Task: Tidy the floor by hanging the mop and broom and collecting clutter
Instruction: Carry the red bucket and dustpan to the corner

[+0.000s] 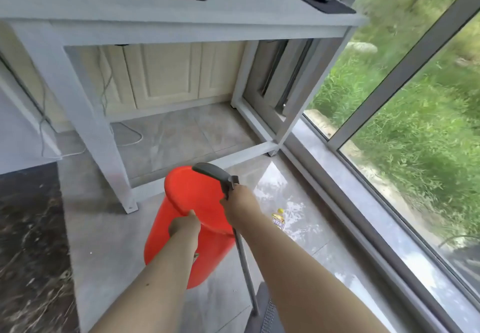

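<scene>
Holding: left hand [185, 224] grips red bucket [192, 228] rim, fingers curled over its near edge.
Right hand [240, 206]: fingers clenched round grey long-handled tool [220, 176] beside bucket.
Floor: yellow wrapper [278, 219] near window.

- left hand [185, 224] grips the rim of a red bucket [181, 244];
- right hand [240, 204] holds a grey-handled tool [220, 176];
- a small yellow wrapper [278, 219] lies on the floor tiles [109, 241]
</scene>
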### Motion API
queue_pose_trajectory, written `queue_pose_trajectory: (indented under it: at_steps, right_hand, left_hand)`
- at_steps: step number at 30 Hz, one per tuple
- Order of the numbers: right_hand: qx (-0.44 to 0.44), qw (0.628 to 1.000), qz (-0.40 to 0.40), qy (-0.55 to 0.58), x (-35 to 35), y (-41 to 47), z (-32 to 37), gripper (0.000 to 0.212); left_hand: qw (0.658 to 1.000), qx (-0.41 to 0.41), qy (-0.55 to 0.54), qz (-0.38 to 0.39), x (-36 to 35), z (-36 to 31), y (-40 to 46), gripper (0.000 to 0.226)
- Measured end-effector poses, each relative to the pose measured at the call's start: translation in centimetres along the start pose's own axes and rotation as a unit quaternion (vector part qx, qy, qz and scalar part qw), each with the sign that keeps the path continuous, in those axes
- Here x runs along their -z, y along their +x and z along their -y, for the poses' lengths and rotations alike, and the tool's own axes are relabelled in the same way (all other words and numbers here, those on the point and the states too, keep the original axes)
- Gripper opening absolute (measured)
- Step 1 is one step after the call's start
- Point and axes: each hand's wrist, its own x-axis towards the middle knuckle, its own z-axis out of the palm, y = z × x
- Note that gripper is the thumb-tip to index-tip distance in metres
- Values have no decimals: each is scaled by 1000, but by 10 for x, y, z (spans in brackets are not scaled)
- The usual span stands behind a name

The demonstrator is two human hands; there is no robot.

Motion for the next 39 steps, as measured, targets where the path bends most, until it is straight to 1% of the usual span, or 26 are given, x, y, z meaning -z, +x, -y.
queue_pose_trajectory:
  at_steps: [2,4,8,11,15,17,21,24,26,28,34,37,39]
  right_hand:
    - [48,998,24,-43,-30,-16,23,36]
    - [88,993,43,-71,-57,-31,50,33]
    - [168,978,68,-104,-111,-57,110,28]
    - [217,961,107,-131,-150,-78,158,10]
    - [269,939,136,-164,-195,-102,223,31]
    - [293,930,148,-168,-216,-112,256,34]
    - [304,925,161,-162,-253,-124,324,29]
    - [317,923,168,-137,-277,-125,376,19]
    - [329,919,162,-146,-286,-120,400,25]
    - [334,919,163,-129,-294,-112,425,28]
    - [332,917,189,-110,-310,-69,490,33]
    - [339,913,210,-88,-315,-42,519,31]
    - [348,906,230,-74,-319,-23,539,29]
  left_hand:
    - [999,25,-28,-28,37,17,4,59]
    - [996,31,-61,-51,76,33,13,62]
    - [988,61,-109,-92,161,58,29,67]
    - [981,71,-128,-123,226,79,47,62]
    - [972,89,-152,-156,304,95,68,59]
    - [967,97,-170,-165,341,97,78,61]
    - [950,95,-231,-186,412,96,101,64]
    - [940,86,-266,-195,460,86,118,63]
    - [936,79,-280,-200,482,76,127,62]
    - [934,79,-288,-198,505,65,138,61]
    - [932,95,-292,-193,552,24,187,61]
    - [922,95,-316,-202,568,-2,213,60]
    - [917,110,-323,-208,578,-19,232,59]
